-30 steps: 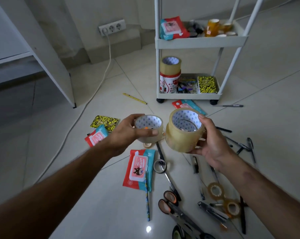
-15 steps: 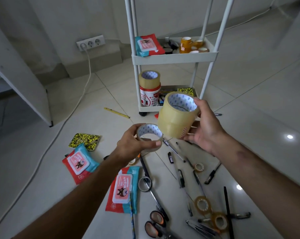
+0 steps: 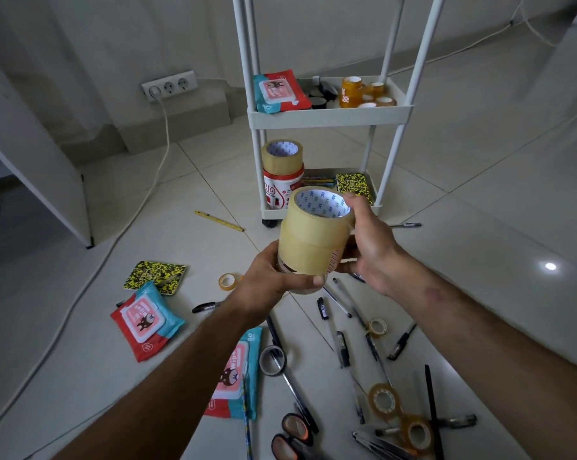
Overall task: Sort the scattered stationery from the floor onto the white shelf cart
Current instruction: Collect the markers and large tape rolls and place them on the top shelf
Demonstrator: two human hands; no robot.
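My right hand point(image 3: 371, 240) grips a tall stack of tan packing tape rolls point(image 3: 313, 234) from the right side. Under it my left hand point(image 3: 273, 273) holds a smaller tape roll point(image 3: 302, 288), mostly hidden, pressed against the stack's bottom. Both are held in the air in front of the white shelf cart point(image 3: 326, 119). The cart's middle shelf carries a wipes pack point(image 3: 280, 91) and small tape rolls point(image 3: 363, 94). Its bottom shelf holds a tan tape roll point(image 3: 282, 157) on a red-white tub point(image 3: 280, 187), plus a yellow-black notebook point(image 3: 353, 185).
On the floor lie two wipes packs point(image 3: 146, 318) point(image 3: 239, 373), a notebook point(image 3: 156, 275), small tape rolls point(image 3: 385, 398), several pens point(image 3: 341, 346), scissors point(image 3: 297, 426) and a yellow pencil point(image 3: 219, 221). A white cable point(image 3: 114, 237) runs from the wall socket point(image 3: 169, 84). A white panel point(image 3: 41, 180) stands left.
My hands came together: the tall stack now sits on top of the small roll in my left hand. The view has moved closer to the cart.
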